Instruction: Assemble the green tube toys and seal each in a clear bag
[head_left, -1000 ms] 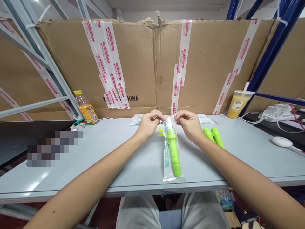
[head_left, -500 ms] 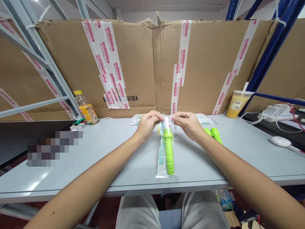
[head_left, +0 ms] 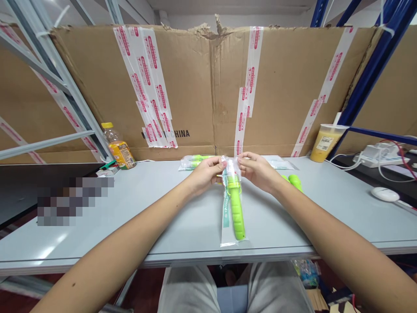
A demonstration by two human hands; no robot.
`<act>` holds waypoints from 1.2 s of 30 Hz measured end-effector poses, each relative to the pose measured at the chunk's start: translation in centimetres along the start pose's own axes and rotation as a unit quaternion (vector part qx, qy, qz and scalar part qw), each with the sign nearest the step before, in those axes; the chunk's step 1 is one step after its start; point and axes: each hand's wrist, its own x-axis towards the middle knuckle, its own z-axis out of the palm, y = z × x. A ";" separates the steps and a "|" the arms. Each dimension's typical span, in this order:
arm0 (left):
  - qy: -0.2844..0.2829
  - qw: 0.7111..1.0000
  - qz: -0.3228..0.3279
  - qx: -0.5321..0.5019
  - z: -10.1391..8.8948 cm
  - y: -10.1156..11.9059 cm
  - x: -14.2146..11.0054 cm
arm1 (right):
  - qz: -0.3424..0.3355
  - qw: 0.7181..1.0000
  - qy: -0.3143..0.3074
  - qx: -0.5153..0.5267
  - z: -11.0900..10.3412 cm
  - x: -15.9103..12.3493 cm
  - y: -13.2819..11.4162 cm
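Note:
A clear plastic bag with a teal printed strip holds a bright green ribbed handle with a clear upper part. It hangs tilted over the front half of the table, lower end toward me. My left hand pinches the bag's top left corner between thumb and fingers. At the top right edge, my right hand has thumb and forefinger closed on the plastic. Behind my right wrist lie green ribbed pieces, partly hidden by the arm. Another bagged green item rests behind my left hand.
A cardboard wall closes off the table's back. A juice bottle stands at the back left, a cup with a straw at the back right. Further right are a white power strip and a white rounded object.
The bag's lower end has swung slightly right and toward me, so it tilts more. My left hand has turned a little, and both hands still grip the bag's top.

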 end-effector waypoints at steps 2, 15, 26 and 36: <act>0.011 0.999 0.006 -0.030 0.1 0.1 0.0 | 0.044 0.998 -0.040 -0.013 0.1 -0.1 0.1; 0.057 0.994 0.049 -0.082 -2.2 1.2 0.6 | 0.013 0.996 -0.078 -0.029 -0.2 -0.3 -0.1; 0.402 0.868 0.165 -0.241 -14.0 1.7 2.5 | 0.010 0.999 -0.008 -0.047 -1.3 0.3 -0.3; 0.402 0.903 0.089 -0.119 -13.6 -2.1 4.4 | 0.013 0.997 -0.003 -0.074 -1.3 0.1 -0.4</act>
